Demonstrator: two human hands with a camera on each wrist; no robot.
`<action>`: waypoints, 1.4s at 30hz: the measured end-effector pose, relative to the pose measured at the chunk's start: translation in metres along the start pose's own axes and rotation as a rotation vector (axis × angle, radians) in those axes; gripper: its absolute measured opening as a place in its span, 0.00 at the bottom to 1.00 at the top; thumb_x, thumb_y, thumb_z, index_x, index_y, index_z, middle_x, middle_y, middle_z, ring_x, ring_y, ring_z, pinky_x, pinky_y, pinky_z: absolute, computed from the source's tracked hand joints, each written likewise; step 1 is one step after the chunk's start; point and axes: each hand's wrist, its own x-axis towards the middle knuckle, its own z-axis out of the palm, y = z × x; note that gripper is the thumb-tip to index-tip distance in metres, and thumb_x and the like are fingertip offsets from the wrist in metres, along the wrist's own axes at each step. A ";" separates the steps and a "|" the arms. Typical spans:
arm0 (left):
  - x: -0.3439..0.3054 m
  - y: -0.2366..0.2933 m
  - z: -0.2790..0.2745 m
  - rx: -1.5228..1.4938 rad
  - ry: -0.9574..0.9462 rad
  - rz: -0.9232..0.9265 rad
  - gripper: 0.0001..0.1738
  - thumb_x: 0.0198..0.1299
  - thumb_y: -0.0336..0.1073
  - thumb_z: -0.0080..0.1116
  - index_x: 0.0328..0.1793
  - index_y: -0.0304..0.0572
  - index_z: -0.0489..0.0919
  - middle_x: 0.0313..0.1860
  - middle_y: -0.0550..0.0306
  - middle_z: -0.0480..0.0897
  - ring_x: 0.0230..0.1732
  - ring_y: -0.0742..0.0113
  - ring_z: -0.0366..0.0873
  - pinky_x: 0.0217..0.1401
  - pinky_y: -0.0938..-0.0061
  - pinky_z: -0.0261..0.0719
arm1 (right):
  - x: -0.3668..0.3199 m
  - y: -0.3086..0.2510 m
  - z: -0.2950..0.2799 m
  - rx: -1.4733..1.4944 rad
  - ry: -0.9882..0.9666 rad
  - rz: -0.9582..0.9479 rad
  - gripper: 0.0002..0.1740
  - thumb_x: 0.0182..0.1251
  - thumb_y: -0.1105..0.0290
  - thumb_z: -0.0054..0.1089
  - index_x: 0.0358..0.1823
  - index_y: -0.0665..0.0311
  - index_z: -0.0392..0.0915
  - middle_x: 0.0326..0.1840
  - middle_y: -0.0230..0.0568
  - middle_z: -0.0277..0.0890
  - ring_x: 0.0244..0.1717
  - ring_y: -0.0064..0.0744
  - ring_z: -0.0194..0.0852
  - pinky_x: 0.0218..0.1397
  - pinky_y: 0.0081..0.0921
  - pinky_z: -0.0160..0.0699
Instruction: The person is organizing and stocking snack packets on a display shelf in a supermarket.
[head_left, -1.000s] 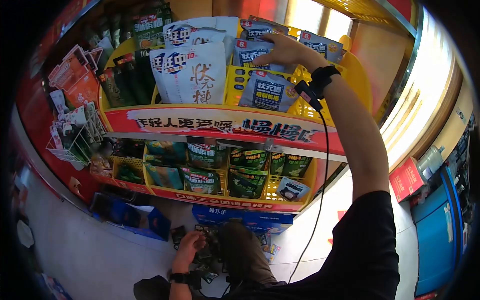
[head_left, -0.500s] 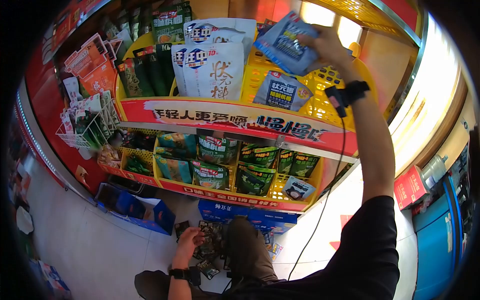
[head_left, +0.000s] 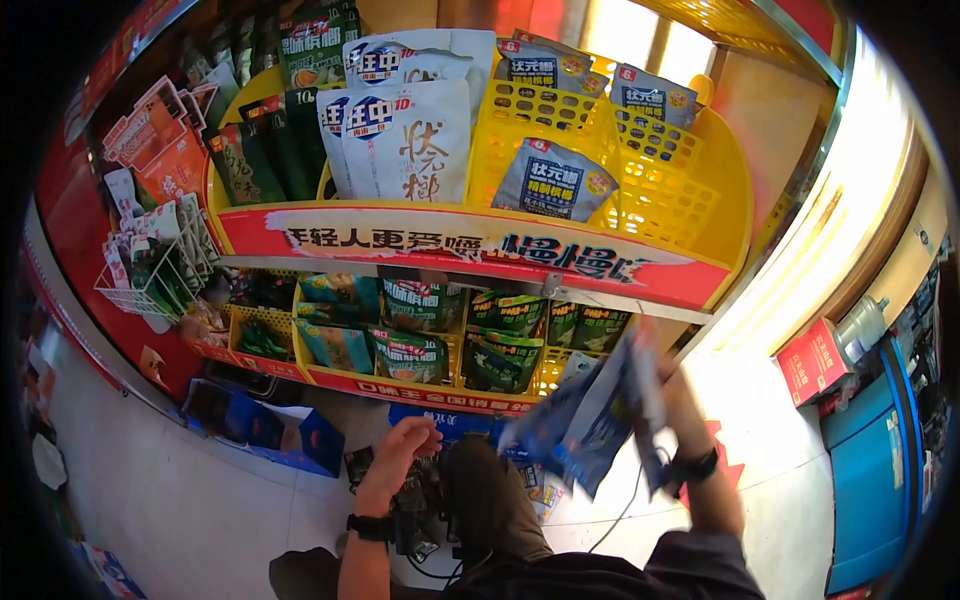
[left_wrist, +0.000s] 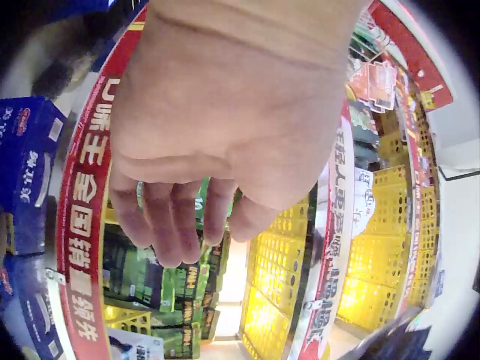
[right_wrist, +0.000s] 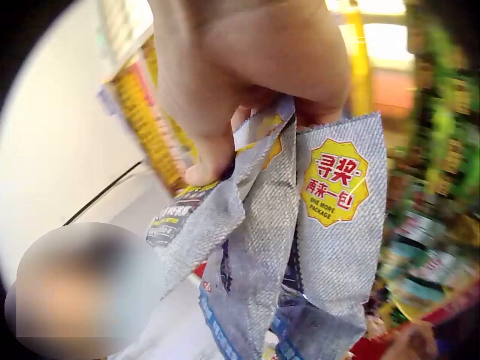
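Observation:
My right hand (head_left: 686, 410) pinches several grey-blue snack pouches (head_left: 590, 415) at one end, low in front of the display rack. In the right wrist view, the thumb and fingers grip the bunched pouches (right_wrist: 337, 232), one showing a yellow starburst badge. My left hand (head_left: 408, 447) hovers above the floor beside my knee, holding nothing. Its fingers (left_wrist: 166, 225) hang loosely curled in the left wrist view. One similar grey pouch (head_left: 555, 180) leans in the front of the upper yellow rack (head_left: 665, 190), with more grey pouches (head_left: 650, 98) behind.
White pouches (head_left: 400, 140) and dark green ones fill the upper rack's left side. Green and teal packets (head_left: 410, 355) stand in the lower tier. Blue boxes (head_left: 310, 440) and small loose packets (head_left: 540, 490) lie on the floor. A cable (head_left: 620, 515) hangs near my right arm.
My right hand has pulled several grey pouches out of the upper rack and brought them down towards me. The left hand has risen slightly from the dark packets on the floor.

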 end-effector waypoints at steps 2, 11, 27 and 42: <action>0.000 -0.016 -0.011 0.011 0.039 -0.029 0.14 0.73 0.40 0.54 0.56 0.39 0.77 0.46 0.56 0.83 0.46 0.67 0.81 0.54 0.71 0.78 | -0.066 0.070 0.043 -0.175 0.079 0.338 0.22 0.68 0.61 0.67 0.54 0.71 0.78 0.46 0.30 0.80 0.45 0.21 0.76 0.53 0.27 0.77; -0.011 -0.035 -0.003 0.085 0.101 -0.046 0.12 0.71 0.39 0.56 0.53 0.40 0.79 0.42 0.59 0.83 0.42 0.69 0.79 0.49 0.72 0.77 | -0.300 0.422 0.070 0.615 0.585 1.281 0.24 0.71 0.42 0.57 0.37 0.57 0.75 0.27 0.42 0.78 0.21 0.36 0.72 0.24 0.37 0.69; 0.136 0.287 0.210 1.370 -0.041 1.385 0.19 0.66 0.34 0.57 0.62 0.39 0.76 0.61 0.47 0.77 0.64 0.49 0.73 0.69 0.56 0.67 | -0.011 0.018 -0.037 -0.483 -0.416 0.305 0.25 0.70 0.74 0.60 0.68 0.61 0.72 0.58 0.44 0.80 0.52 0.34 0.82 0.55 0.31 0.81; 0.167 0.261 0.225 1.465 0.273 1.399 0.06 0.57 0.33 0.56 0.40 0.43 0.75 0.38 0.58 0.78 0.47 0.57 0.76 0.60 0.58 0.60 | 0.317 -0.207 -0.125 -1.622 0.544 -0.403 0.41 0.61 0.51 0.70 0.72 0.60 0.65 0.57 0.48 0.79 0.61 0.42 0.78 0.65 0.37 0.76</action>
